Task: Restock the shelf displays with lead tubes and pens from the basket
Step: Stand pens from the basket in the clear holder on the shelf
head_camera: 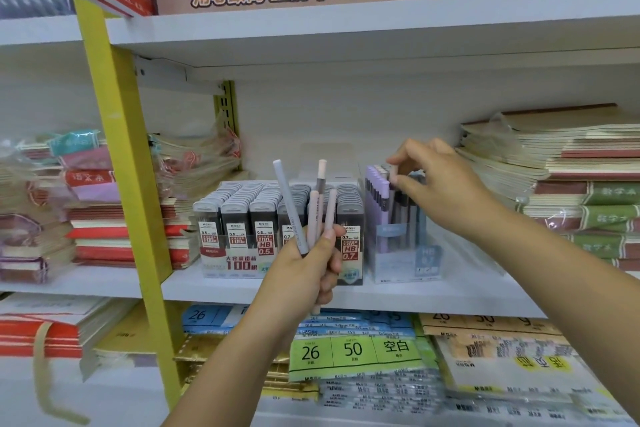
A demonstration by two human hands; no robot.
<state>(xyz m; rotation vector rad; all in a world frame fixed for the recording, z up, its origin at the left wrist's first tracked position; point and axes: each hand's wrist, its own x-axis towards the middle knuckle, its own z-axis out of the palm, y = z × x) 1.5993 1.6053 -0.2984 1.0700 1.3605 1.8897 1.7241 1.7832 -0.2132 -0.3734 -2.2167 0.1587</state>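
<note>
Gripping four pens [289, 204] in a loose fan, the left hand [304, 263] sits near the middle of the view, fingers curled round their lower ends. One pen is pale grey-lilac and three are pink, all pointing up towards 12 o'clock. At 2 o'clock from it, the right hand [440, 180] reaches over the clear pen display [405, 253], thumb and forefinger pinching the top of an upright pen [393, 175] standing in it. That display stands on the white shelf [433, 295], just beside the lead tube display [249, 218] and at 3 o'clock of it. The lead tube display holds close rows of dark, grey-capped tubes marked 0.5 and 0.7 HB. Notebook stacks [571, 184] lie at 3 o'clock and more at 9 o'clock. A yellow upright [121, 149] crosses at 9 o'clock. Paper packets [353, 350] lie below at 6 o'clock.
</note>
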